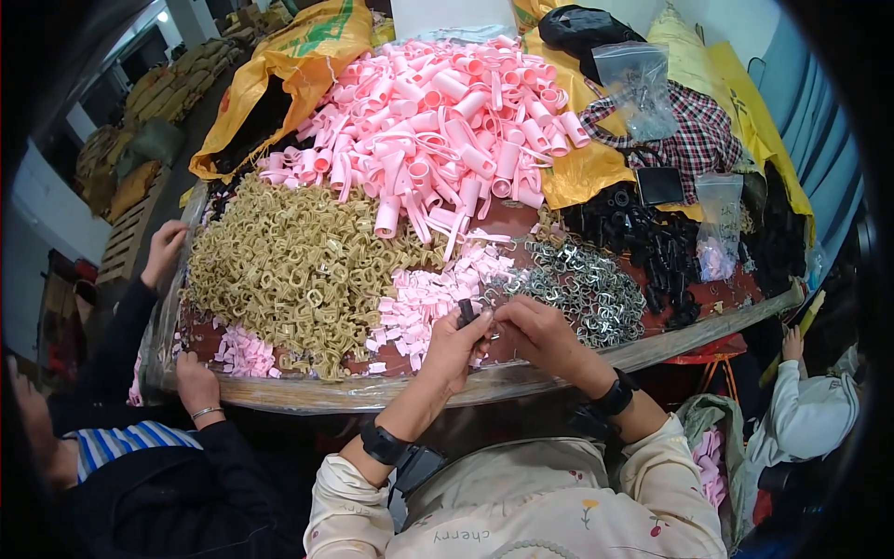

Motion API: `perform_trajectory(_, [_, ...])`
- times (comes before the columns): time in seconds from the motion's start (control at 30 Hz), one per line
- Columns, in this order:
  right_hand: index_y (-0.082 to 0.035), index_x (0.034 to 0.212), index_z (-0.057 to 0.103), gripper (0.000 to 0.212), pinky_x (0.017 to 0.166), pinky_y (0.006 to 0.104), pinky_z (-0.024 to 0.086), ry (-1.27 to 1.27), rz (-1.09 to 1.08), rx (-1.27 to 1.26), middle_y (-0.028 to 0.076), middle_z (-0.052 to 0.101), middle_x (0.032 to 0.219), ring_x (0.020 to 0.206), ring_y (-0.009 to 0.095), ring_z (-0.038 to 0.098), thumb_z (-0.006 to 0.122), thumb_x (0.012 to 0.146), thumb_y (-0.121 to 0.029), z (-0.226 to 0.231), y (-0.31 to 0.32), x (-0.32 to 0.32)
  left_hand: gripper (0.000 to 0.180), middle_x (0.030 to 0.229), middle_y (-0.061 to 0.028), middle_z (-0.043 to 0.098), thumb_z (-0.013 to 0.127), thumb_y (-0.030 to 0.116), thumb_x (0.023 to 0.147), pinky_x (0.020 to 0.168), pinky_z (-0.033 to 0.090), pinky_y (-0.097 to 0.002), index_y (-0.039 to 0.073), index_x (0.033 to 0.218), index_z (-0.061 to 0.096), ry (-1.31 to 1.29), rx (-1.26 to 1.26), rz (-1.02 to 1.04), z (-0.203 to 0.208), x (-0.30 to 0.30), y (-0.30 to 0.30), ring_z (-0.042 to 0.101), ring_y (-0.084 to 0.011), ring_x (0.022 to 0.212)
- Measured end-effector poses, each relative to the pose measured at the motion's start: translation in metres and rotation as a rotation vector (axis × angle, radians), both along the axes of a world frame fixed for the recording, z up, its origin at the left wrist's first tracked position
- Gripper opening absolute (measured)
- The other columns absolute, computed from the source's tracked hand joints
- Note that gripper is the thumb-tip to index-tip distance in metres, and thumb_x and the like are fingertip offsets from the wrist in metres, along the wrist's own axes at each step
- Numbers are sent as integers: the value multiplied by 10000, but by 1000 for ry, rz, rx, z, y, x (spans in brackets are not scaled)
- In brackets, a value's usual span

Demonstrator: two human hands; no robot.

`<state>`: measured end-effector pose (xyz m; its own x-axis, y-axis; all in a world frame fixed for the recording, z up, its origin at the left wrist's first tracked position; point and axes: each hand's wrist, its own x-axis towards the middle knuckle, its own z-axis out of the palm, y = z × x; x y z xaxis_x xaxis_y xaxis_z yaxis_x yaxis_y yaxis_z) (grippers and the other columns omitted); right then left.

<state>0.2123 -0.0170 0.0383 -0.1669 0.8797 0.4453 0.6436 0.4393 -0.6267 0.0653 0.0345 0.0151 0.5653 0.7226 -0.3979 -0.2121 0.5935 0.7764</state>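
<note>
My left hand [454, 347] pinches a small black plastic piece [466, 311] between thumb and fingers, just above the table's near edge. My right hand [531, 328] is closed beside it, its fingertips meeting the left hand's at a small metal part that is too small to make out. Both hands hover next to a heap of small pink flat pieces [424, 300] and a heap of silver metal clips [585, 287]. Both wrists wear black bands.
On the plastic-wrapped table [391, 389] lie a pile of tan plastic rings [298, 261], pink tubes [447, 121] and black parts [643, 233]. Clear bags [719, 224] and yellow sacks [289, 65] sit behind. Another person's hands [197, 384] rest at the left edge; a second person [805, 410] is at the right.
</note>
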Motion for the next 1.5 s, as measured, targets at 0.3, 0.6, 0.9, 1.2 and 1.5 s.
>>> perform_trajectory(0.3, [-20,809,508,51,536,300,429,23,-25,-14,92,497,689,606,243,535,527,762,-20,-1,-11,2,129,675,-3,539,562,169,808,415,354,-167,59,857,516,-73,-107,-119,4,-2,-6,466,-73,484])
perform_trajectory(0.6, [-40,766,514,97,693,323,398,-78,-5,70,79,512,840,816,242,514,582,698,-32,12,-13,6,227,862,-34,562,441,155,877,583,452,-199,28,1062,477,-396,-186,-206,-3,-14,-7,552,-101,691])
perform_trajectory(0.9, [-71,703,526,85,829,347,270,-291,29,73,34,484,944,963,220,453,598,659,-79,14,-10,-3,281,951,-52,565,427,145,885,648,483,-224,-11,1116,465,-302,-109,-196,-14,-18,-11,572,-112,772])
perform_trajectory(1.2, [-81,651,527,86,826,357,298,-312,62,-10,23,497,920,955,224,454,603,615,-103,8,-9,-2,277,942,-37,561,433,140,883,698,477,-231,-6,1115,471,-126,-21,-237,-8,-14,-26,546,-90,815])
perform_trajectory(1.5, [-87,653,542,96,816,359,323,-167,86,-15,34,509,903,943,237,470,627,608,-82,3,-7,4,246,931,-46,570,465,132,868,701,479,-230,15,1081,498,-198,-159,-228,-8,-16,-21,556,-102,802])
